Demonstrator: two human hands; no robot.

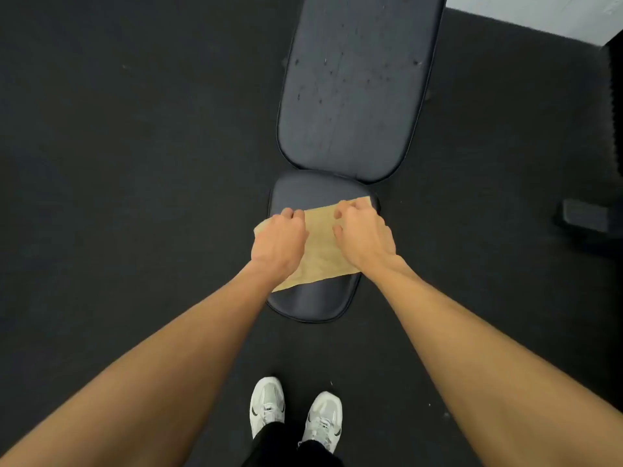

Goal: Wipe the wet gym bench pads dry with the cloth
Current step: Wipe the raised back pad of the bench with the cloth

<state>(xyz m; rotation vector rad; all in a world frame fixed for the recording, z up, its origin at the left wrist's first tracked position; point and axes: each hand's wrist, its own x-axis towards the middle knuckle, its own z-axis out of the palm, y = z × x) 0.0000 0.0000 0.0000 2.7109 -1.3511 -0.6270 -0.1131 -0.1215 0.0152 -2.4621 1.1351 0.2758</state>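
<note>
Flatly the tan cloth [320,251] spans the seat pad [312,306], left hand [279,242] and right hand [365,235] gripping it.

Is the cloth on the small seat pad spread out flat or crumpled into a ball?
Spread out flat. The tan cloth lies as a sheet across the seat pad; the left hand and right hand grip it.

The tan cloth [322,246] looks soft and matt, the dark pads, seat pad [312,303] and droplet-speckled back pad [354,96], smooth leather-like vinyl, the black floor [135,146] finely grained rubber.
</note>
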